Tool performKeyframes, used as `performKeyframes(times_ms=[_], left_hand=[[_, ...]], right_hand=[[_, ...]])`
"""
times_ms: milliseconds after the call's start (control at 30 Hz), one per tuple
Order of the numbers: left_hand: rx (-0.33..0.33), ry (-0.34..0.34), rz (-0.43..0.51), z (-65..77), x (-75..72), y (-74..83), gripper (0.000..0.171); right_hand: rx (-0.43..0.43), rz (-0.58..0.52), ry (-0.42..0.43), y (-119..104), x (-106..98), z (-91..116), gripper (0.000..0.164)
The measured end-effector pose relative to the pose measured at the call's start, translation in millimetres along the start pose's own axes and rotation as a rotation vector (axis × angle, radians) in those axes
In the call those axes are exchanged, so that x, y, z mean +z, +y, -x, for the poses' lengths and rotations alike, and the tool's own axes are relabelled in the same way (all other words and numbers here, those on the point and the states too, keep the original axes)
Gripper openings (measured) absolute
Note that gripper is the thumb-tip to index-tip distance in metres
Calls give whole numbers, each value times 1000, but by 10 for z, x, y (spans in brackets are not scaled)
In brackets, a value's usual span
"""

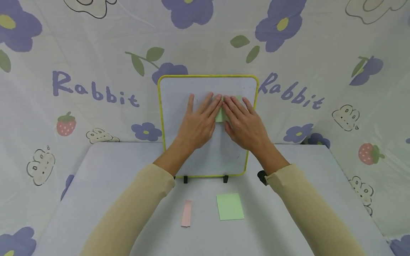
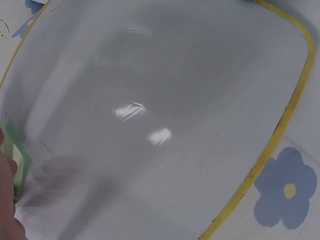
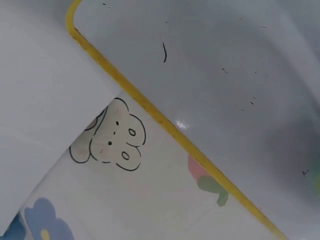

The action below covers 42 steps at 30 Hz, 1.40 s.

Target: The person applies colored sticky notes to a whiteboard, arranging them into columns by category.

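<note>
Green paper (image 1: 219,116) is resting against the whiteboard (image 1: 221,160), toward one o'clock from the board's middle and mostly hidden by fingers. It is looking thin and light, so it is probably bending and creasing easily; a free edge or corner is likely offering the best hold. At its nine o'clock, the left hand (image 1: 196,122) is lying with straight fingers fanned apart; at its three o'clock, the right hand (image 1: 246,121) is lying with straight fingers closer together. Neither is visibly pinching; how hard they are pressing, I cannot tell. Below, on the table (image 1: 112,177), a pink strip (image 1: 186,213) is lying near half past six, a green square (image 1: 230,206) nearer five. The left wrist view is adding glare (image 2: 160,136) on the board; the right wrist view is revealing small dark marks (image 3: 164,52).
</note>
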<state>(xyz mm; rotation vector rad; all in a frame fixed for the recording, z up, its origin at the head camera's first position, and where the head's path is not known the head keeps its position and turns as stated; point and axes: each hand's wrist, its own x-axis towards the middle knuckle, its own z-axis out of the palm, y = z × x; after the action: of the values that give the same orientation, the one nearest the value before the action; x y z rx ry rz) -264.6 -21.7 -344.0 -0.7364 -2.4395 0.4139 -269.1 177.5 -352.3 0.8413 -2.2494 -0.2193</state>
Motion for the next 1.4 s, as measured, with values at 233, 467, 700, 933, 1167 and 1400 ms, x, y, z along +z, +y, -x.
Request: performKeyframes(times_ms=[233, 467, 700, 933, 1167, 1400], left_hand=[[-6, -9, 1, 26, 32, -16, 60], [-22, -37, 6, 58, 81, -26, 63], [-25, -20, 17, 62, 97, -27, 64], [-27, -19, 32, 62, 93, -34, 64], [-30, -29, 18, 70, 106, -34, 64], [-30, -25, 15, 67, 122, -24, 64]], right_hand=[[20, 17, -40, 33, -4, 32, 63], [37, -3, -53, 80, -4, 86, 64], [65, -13, -55, 84, 4, 102, 66], [87, -33, -43, 82, -2, 103, 65], [104, -45, -58, 66, 7, 104, 64], [105, -43, -93, 59, 17, 124, 65]])
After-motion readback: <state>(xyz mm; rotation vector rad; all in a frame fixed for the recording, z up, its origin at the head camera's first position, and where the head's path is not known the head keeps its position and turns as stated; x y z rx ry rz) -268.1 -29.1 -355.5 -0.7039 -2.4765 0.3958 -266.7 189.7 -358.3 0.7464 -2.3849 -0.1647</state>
